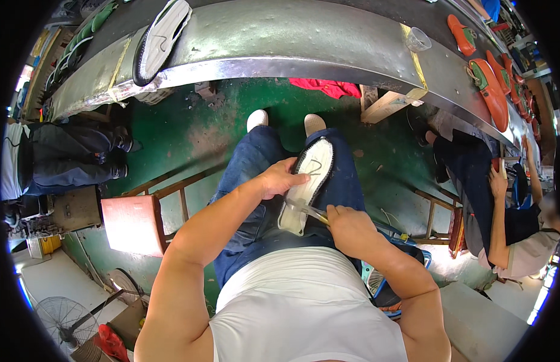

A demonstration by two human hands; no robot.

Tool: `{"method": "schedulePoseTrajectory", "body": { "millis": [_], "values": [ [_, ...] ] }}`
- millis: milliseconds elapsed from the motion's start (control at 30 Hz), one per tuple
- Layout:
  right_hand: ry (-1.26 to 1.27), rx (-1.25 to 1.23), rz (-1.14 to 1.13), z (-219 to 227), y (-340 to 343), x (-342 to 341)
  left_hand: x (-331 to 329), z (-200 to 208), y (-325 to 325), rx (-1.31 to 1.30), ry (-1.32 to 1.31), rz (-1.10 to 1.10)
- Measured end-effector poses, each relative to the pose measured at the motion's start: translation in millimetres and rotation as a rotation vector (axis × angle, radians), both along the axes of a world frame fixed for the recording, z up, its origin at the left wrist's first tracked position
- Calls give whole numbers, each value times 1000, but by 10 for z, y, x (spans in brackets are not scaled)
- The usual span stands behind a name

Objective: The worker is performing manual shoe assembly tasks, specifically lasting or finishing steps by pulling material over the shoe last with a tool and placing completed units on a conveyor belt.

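Note:
On my thighs rests a shoe (pixel 317 170), bottom up, its pale sole side ringed by a black edge and marked with a dark curved line. My left hand (pixel 277 180) grips its left side, thumb lying across the pale surface. In my right hand (pixel 351 229) is a hammer (pixel 317 214), fingers wrapped around its handle. The hammer's metal head lies over the lower, heel part of the shoe; whether it touches cannot be told. A similar pale-bottomed shoe (pixel 158 49) lies on the metal-topped bench (pixel 280 37) ahead of me.
On the bench's right side stand a clear plastic cup (pixel 417 40) and several orange shoes (pixel 491 93). Red cloth (pixel 326 87) hangs beneath the bench edge. A stool (pixel 132 223) and a fan (pixel 66 323) are at left. Co-workers sit on both sides, one person (pixel 521 241) at right.

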State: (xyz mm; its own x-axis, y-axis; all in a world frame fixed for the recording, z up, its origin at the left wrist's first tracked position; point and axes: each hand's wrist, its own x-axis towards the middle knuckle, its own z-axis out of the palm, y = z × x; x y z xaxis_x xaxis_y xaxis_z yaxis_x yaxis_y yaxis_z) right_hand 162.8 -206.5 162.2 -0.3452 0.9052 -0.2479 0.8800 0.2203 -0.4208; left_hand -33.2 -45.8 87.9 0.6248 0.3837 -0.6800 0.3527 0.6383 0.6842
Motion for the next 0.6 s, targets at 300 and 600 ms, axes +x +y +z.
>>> {"method": "schedulePoseTrajectory", "body": {
  "millis": [300,600],
  "values": [
    [218,-37,-213,-205,-326,102,12,-161,-104,257,-14,30],
    [65,-187,-192,-100,-513,171,-197,-230,-743,92,-218,81]
  ]
}}
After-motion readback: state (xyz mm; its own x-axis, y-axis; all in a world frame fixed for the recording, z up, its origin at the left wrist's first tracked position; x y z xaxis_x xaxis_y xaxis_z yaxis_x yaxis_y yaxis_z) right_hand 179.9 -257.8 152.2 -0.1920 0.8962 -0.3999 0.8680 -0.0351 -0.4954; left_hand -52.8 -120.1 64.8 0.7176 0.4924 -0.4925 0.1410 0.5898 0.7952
